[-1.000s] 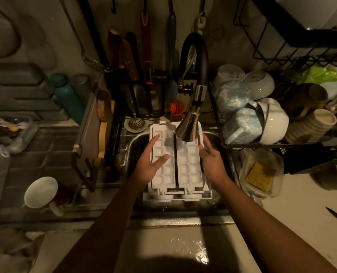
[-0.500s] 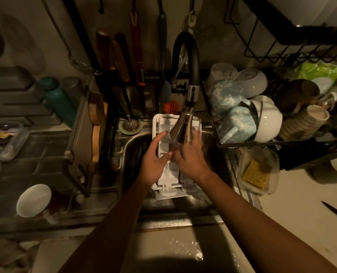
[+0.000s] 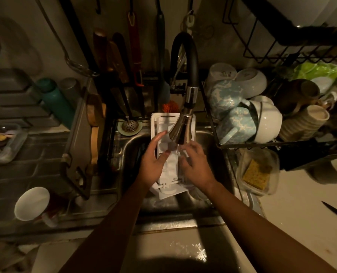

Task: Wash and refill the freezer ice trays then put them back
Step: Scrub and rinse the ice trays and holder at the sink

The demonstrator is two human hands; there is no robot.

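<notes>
Ice tray (image 3: 168,170), white, stood tilted in the sink (image 3: 130,150) directly beneath the faucet head (image 3: 181,129). Left of the faucet, the left hand (image 3: 154,162) lay against the tray with straight, spread fingers. Right of it, the right hand (image 3: 196,166) curled over the tray; its grip was unclear.

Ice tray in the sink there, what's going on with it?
A person at a kitchen sink is washing a white ice tray under the faucet head. The left hand lies flat against the tray's left side, fingers straight. The right hand rests on its right half, fingers slightly bent. The tray leans tilted in the basin. Whether water is running is hard to tell in this dim light.
</notes>
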